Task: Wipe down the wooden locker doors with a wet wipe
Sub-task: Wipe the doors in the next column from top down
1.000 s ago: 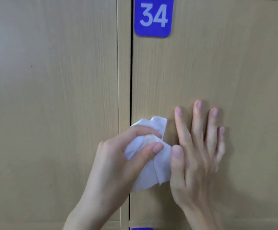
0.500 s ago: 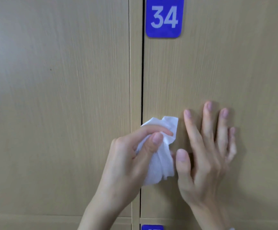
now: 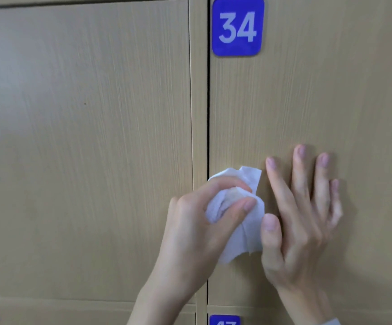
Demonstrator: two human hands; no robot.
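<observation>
Before me stand pale wooden locker doors (image 3: 331, 102), split by a dark vertical gap. A blue plate reading 34 (image 3: 237, 26) sits at the right door's upper left corner; my right hand (image 3: 300, 221) lies flat against that door.

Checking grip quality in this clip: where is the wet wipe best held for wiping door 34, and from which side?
Probably by its bunched middle, as the left hand does now, coming from the left. The wet wipe is crumpled there, its loose edges hang free, and the right hand lies flat on the door to its right.

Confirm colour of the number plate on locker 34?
Blue number plate with pale, whitish digits, at the door's top-left corner. Only the head view shows it.
</observation>
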